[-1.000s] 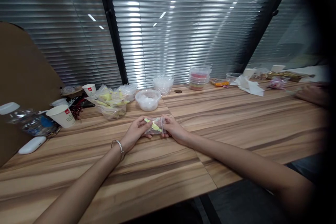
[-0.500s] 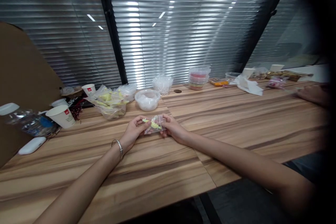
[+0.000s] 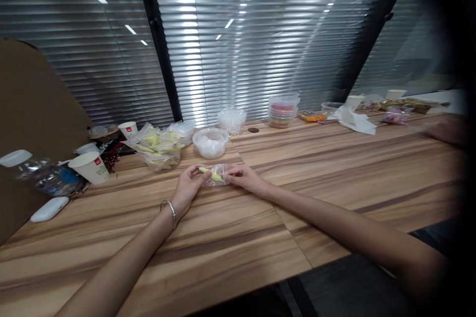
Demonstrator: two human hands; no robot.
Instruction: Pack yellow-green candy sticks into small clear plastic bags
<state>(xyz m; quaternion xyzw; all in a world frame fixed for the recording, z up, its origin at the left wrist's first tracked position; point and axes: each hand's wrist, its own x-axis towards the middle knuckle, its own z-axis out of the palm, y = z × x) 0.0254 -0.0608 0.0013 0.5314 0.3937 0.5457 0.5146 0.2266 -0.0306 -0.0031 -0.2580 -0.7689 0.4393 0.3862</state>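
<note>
Between my hands, just above the wooden table, is a small clear plastic bag (image 3: 220,168) with a slim yellow-green piece (image 3: 214,175) showing in it. My left hand (image 3: 190,184), with a silver bangle at the wrist, pinches the left side of the bag and the piece's end. Fingers of my right hand (image 3: 243,178) are closed on the bag's right edge. Whether the yellow piece lies fully inside cannot be made out. Behind my hands stand a clear bowl (image 3: 211,151) with whitish contents and a bowl (image 3: 163,163) heaped with bagged yellow pieces.
Paper cups (image 3: 90,167), a plastic bottle (image 3: 52,178) and a white case (image 3: 49,209) are at the left. Stacked clear tubs (image 3: 282,113), an orange packet (image 3: 312,117) and crumpled tissue (image 3: 356,120) line the back. Another person's hand (image 3: 446,131) rests far right.
My right hand's fingers have drawn together at the bag's right edge. The bag and yellow piece have tilted slightly, and the camera view has shifted a little.
</note>
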